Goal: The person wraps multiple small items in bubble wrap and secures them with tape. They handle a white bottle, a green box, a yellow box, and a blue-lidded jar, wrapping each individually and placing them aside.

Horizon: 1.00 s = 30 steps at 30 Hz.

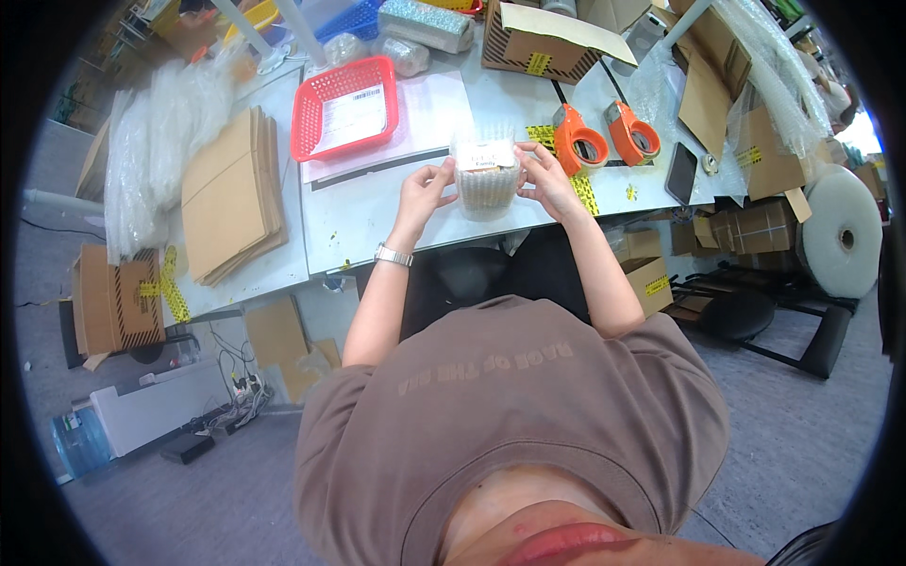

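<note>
left hand (424, 191): fingers curled on left side of bubble-wrapped package (486, 179) | right hand (550, 179): fingers pinch its right side | package: on the near edge of table (377, 217), between both hands | far left: red basket (343, 106) | right: two orange tape dispensers (604, 137), phone (680, 173)

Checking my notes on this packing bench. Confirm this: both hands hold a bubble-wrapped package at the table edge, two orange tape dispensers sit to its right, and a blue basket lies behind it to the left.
One detail is wrong: the basket is red, not blue, as the head view shows. The rest stands: the left hand and right hand hold the bubble-wrapped package at the table edge, with two orange tape dispensers to its right.
</note>
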Available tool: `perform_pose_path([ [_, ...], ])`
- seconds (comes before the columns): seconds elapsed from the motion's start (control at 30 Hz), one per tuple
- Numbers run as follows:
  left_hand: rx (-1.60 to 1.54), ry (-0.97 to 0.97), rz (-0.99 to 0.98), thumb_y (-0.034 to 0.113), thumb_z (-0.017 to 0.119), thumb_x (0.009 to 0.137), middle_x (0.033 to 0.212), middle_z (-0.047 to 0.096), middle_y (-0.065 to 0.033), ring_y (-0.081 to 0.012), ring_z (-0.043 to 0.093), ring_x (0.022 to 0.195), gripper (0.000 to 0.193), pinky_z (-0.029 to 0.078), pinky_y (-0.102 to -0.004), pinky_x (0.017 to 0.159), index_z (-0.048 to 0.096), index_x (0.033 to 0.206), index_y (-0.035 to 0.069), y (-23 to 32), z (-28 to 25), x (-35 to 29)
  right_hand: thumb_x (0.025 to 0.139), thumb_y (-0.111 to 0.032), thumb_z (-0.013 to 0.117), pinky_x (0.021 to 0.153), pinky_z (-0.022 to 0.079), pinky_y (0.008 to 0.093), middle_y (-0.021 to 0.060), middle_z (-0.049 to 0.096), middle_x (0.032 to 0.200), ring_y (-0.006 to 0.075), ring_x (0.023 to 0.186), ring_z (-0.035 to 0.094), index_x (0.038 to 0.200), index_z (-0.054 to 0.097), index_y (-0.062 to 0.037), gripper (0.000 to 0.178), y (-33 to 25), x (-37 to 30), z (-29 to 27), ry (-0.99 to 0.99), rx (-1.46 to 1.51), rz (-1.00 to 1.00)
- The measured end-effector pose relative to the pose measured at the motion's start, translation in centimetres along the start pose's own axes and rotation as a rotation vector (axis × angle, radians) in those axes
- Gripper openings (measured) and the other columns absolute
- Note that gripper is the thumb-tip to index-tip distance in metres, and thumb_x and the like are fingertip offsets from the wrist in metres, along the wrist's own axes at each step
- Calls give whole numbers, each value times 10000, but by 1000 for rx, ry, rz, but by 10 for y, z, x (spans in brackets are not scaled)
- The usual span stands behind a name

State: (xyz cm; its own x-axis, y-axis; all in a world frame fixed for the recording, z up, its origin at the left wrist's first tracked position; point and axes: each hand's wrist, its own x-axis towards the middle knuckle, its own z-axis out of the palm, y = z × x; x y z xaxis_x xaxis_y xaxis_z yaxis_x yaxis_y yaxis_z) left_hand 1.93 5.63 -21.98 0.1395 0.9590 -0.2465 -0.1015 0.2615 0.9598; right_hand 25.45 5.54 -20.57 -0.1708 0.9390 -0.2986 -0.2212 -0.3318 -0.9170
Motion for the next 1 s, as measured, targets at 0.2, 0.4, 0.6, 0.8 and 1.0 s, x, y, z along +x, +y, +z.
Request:
perform_pose_path([
  [0.2,196,-93,-118,246,776,816,1146,619,-140,-205,571,1123,479,474,-351,937,541,1169,22,8,1,13,809,-291,758,766,454,299,-13,569,892,83,827,539,1230,508,-141,512,-13,4,-2,-60,-264,35],
  [0.4,35,-343,178,72,776,760,1275,590,-85,-185,520,1215,604,382,-376,1056,521,1306,56,11,3,22,750,-84,715,874,449,299,14,572,1033,110,932,541,1246,577,-100,515,-2,11,4,-89,-213,-255],
  [0.6,301,-433,436,58,734,800,1341,592,-104,-203,511,1278,426,346,-380,1110,652,1217,82,22,-3,15,709,18,662,908,426,273,21,577,1054,109,906,511,1073,710,-68,377,-2,11,5,-180,33,-175],
  [0.8,414,-286,675,108,745,806,1360,577,-137,-243,510,1300,445,379,-395,1090,650,1240,103,11,0,-5,707,40,644,899,431,275,9,585,1031,120,947,531,952,738,-48,277,14,15,1,-95,-57,-331],
  [1.0,539,-231,837,125,731,824,1335,593,-153,-281,546,1265,371,418,-384,1056,676,1190,92,8,5,-10,752,-82,698,948,405,308,30,563,1113,152,1087,525,1048,726,-93,298,13,11,-7,-117,-327,-500],
])
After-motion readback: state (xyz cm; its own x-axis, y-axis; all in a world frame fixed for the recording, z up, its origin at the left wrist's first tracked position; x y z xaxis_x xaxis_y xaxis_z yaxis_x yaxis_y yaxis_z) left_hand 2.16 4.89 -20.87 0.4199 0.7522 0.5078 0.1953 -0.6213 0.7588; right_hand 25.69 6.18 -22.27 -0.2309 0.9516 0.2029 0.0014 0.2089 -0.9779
